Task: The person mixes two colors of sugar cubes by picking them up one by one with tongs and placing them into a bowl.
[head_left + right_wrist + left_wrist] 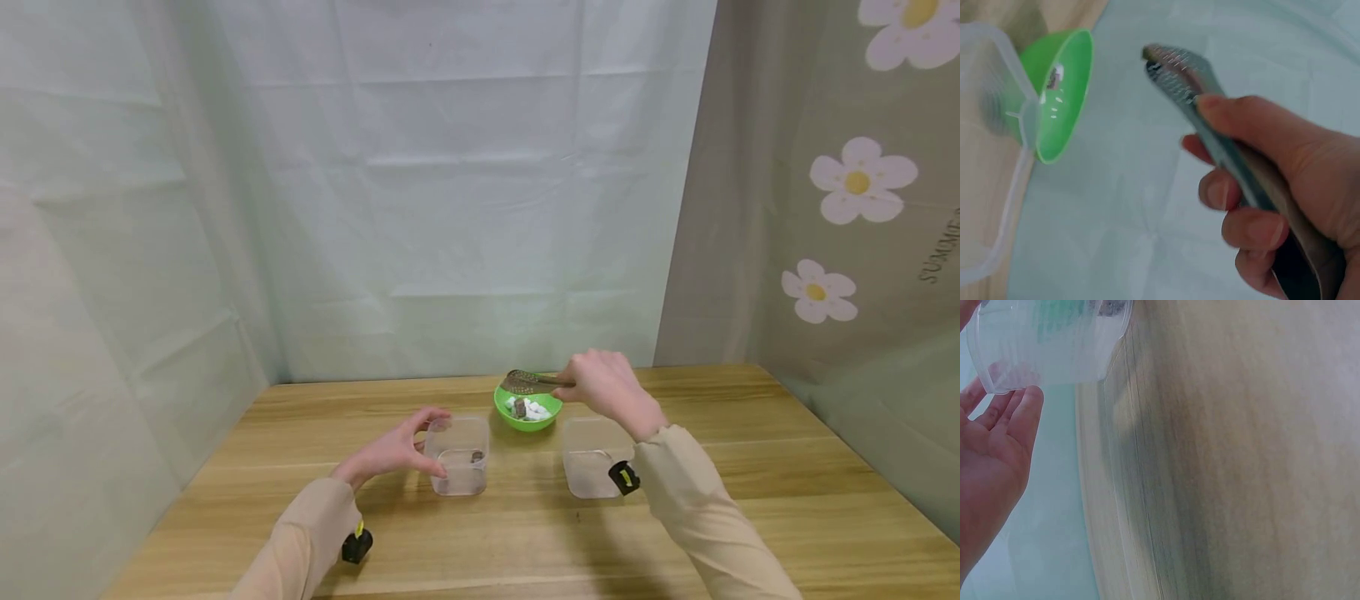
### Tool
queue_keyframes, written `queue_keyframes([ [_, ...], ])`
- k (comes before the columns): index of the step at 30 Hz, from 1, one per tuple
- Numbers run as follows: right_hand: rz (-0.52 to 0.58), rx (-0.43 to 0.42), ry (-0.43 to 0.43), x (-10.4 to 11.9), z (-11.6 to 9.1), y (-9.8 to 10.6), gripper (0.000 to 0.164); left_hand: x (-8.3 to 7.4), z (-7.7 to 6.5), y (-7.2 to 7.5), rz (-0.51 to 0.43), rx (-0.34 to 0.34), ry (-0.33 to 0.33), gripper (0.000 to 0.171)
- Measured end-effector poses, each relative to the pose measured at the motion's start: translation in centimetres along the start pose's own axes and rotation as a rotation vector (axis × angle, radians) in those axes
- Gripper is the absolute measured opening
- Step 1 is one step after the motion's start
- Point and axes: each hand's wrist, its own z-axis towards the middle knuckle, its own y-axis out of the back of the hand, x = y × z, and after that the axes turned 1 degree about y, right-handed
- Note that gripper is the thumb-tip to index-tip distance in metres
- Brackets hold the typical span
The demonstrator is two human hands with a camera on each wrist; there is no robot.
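My right hand (603, 387) grips metal tongs (1200, 112) with perforated heads, thumb on one arm and fingers curled round the other. Their heads are above the green bowl (527, 424), which holds white pieces (537, 411) and a brown lump (519, 408). A brownish spot shows at the tongs' tips; I cannot tell whether it is a held piece. On the left, my left hand (392, 454) holds a clear plastic container (459, 482) by its left side, thumb in front and fingers behind. Inside this container lies a small dark brown piece (477, 457).
Another clear container (592, 483) stands on the right, under my right forearm and partly covered by it. All of these stand on a wooden table (495, 550). A pale curtain (480, 208) hangs behind the table, with a flowered cloth (832, 242) at the right.
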Motion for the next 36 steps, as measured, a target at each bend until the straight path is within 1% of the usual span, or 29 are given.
queue_keyframes([
  [3,-0.037,0.001,-0.047,-0.1,0.2,0.3,0.023,0.0,0.0,0.0,0.002,0.002,-0.007,0.068],
  [6,-0.054,0.010,-0.090,-0.2,0.4,0.6,0.017,0.0,0.0,0.0,0.004,0.001,-0.010,0.068],
  [8,-0.059,0.012,-0.101,-0.2,0.4,0.8,0.014,0.1,0.0,0.1,0.000,0.002,-0.016,0.069],
  [12,-0.069,0.039,-0.113,-0.1,0.3,1.0,0.024,0.1,0.0,0.0,0.000,0.003,-0.021,0.069],
  [15,-0.079,0.071,-0.124,-0.1,0.3,0.9,0.029,0.0,0.0,-0.1,0.006,0.000,-0.007,0.069],
  [19,-0.101,0.097,-0.142,-0.4,0.4,0.3,0.027,-0.2,0.0,-0.2,0.011,-0.005,0.008,0.069],
  [22,-0.118,0.100,-0.154,-0.6,0.4,-0.1,0.030,-0.3,0.0,-0.3,0.008,-0.005,0.009,0.069],
  [24,-0.116,0.093,-0.155,-0.7,0.4,-0.3,0.033,-0.4,0.1,-0.3,0.007,-0.005,0.016,0.068],
  [27,-0.115,0.076,-0.147,-0.8,0.5,-0.2,0.035,-0.4,0.1,-0.2,0.003,0.000,0.008,0.070],
  [30,-0.109,0.070,-0.135,-1.0,0.5,-0.1,0.033,-0.4,0.2,-0.2,0.004,0.003,0.006,0.071],
  [36,-0.099,0.056,-0.123,-0.9,0.6,0.1,0.034,-0.4,0.2,-0.2,0.011,0.001,0.012,0.072],
])
